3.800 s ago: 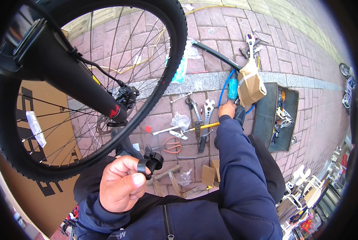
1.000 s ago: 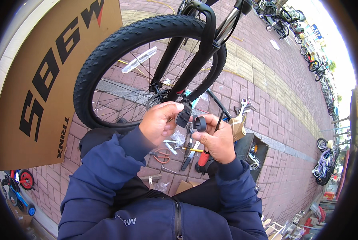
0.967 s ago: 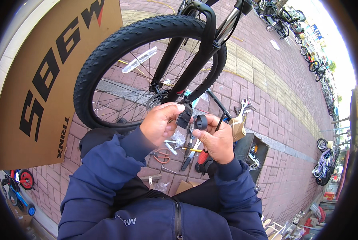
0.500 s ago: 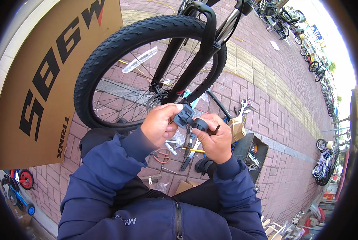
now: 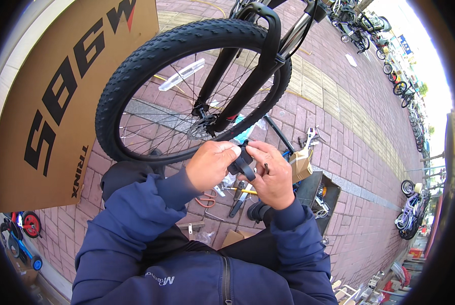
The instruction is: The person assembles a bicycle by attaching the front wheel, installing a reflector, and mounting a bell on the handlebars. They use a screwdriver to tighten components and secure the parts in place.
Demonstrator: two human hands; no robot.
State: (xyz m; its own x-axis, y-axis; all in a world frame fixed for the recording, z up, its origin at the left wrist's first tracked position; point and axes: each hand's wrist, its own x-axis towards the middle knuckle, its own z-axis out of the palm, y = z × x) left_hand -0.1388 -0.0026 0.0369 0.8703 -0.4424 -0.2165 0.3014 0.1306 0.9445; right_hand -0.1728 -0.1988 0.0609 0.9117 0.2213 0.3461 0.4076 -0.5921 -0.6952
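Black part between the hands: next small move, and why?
Probably keep seating it where it is. Both hands meet on the small black part: the left hand pinches one end, the right hand cups the other, thumb on top. They work in front of the front wheel, above tools lying on the brick paving. Its fit is hidden, so turning it a little would help.

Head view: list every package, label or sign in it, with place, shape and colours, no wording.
Cardboard bike box: upper left beside the wheel, big flat brown panel, black lettering with a red accent.
Small cardboard package: on the paving right of the right hand, tan, lumpy.
Sign: far upper right, small, blue.
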